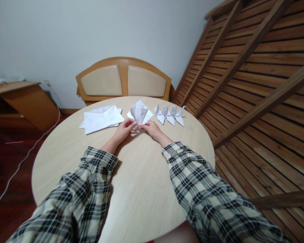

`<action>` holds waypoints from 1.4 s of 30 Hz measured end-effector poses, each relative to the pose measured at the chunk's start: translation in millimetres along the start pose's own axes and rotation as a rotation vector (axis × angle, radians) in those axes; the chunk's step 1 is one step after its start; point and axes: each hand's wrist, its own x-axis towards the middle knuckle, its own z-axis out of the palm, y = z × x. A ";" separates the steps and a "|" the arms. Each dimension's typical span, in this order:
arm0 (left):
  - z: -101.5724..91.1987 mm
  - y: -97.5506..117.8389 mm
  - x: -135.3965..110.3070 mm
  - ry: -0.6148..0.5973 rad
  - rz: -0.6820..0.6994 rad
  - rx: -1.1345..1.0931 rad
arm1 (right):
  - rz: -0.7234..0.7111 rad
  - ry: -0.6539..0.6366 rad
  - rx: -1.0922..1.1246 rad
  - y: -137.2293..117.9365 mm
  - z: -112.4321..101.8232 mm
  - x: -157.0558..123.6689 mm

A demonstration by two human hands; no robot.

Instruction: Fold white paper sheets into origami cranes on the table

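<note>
A partly folded sheet of white origami paper [140, 112] is held up over the middle of the table, its creased flaps spread out like a fan. My left hand [125, 129] pinches its lower left edge between thumb and fingers. On the lower right edge, my right hand [153, 129] has a similar pinch. Both hands are closed on the paper, close together. Just right of it stands a row of several folded white paper cranes [170, 115]. Left of my left hand lies a loose stack of white paper sheets [102, 118].
The round pale wooden table [142, 175] fills the middle. Behind it rises a padded headboard [124, 79] against the wall. A slatted wooden frame [248, 87] leans along the right side. At left are a wooden desk [22, 104] and a white cable [27, 153] across the floor.
</note>
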 end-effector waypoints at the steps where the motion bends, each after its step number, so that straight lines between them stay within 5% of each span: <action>1: 0.2 0.4 -0.5 -0.004 -0.007 0.002 | 0.005 0.002 0.003 -0.2 -0.1 -0.1; 12: -1.3 -1.1 0.6 -0.001 -0.026 -0.004 | 0.011 -0.022 0.062 3.5 1.1 4.2; 27: 20.9 -10.9 42.9 0.240 -0.018 -0.020 | 0.143 -0.029 0.288 -6.3 -4.0 34.4; 42: 26.1 -11.7 35.1 0.224 0.160 0.358 | 0.101 0.021 0.353 -2.7 -5.9 29.5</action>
